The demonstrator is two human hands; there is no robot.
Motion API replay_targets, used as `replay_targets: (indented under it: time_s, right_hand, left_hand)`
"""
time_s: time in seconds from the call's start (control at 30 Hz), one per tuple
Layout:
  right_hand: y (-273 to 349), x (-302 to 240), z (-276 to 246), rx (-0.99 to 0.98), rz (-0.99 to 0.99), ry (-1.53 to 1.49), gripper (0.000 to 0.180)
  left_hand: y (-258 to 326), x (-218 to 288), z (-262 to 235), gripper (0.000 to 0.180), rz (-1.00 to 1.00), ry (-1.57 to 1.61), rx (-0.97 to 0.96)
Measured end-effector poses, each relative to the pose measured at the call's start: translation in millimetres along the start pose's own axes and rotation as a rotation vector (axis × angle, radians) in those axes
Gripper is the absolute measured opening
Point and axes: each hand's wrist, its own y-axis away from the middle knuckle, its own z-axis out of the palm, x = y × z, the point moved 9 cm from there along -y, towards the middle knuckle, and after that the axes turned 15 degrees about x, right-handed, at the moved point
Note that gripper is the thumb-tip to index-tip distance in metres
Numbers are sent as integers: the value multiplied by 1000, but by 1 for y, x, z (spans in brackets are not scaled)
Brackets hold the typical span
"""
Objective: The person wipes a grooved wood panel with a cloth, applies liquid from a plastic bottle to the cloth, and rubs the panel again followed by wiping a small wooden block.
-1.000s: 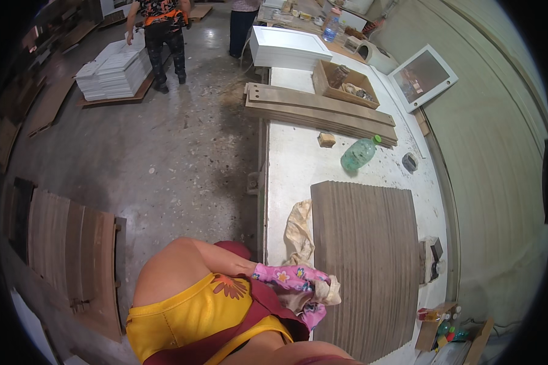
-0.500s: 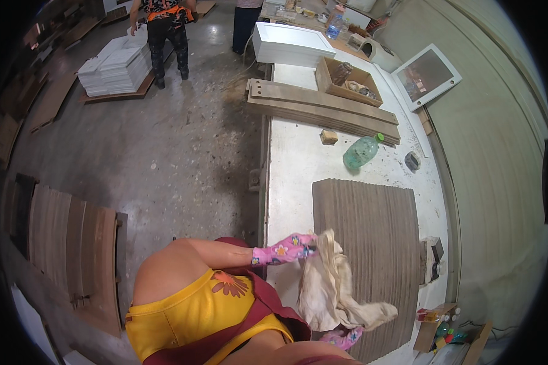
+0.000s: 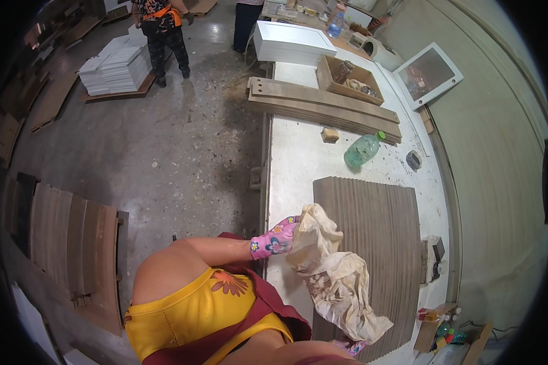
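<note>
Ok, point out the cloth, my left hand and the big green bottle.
Cloth (image 3: 342,281): head view, on its crumpled middle.
Left hand (image 3: 281,234): head view, on its pink floral glove.
Big green bottle (image 3: 361,152): head view, mid-body, below the cap.

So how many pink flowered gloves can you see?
2: one on the left hand, holding the upper end of the cream cloth; one on the right hand, mostly hidden near the cloth's lower end. Others could be hidden.
</note>
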Motion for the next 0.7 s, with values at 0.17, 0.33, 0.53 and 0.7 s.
replay_targets:
  time_s: [0.17,0.33,0.53,0.7]
  right_hand:
    - [-15,-22,5,-76,172,-205,39]
    - [-24,-39,7,-163,300,-331,39]
    - [-22,-27,-6,-225,96,-103,41]
    - [14,22,21,57,1410,-1417,29]
  left_hand:
    - [-1,-12,-32,30,-64,147,177]
    - [2,-53,-58,29,-224,451,309]
    - [-9,7,-22,31,173,-834,145]
    - [-27,-79,-170,27,-219,-4,471]
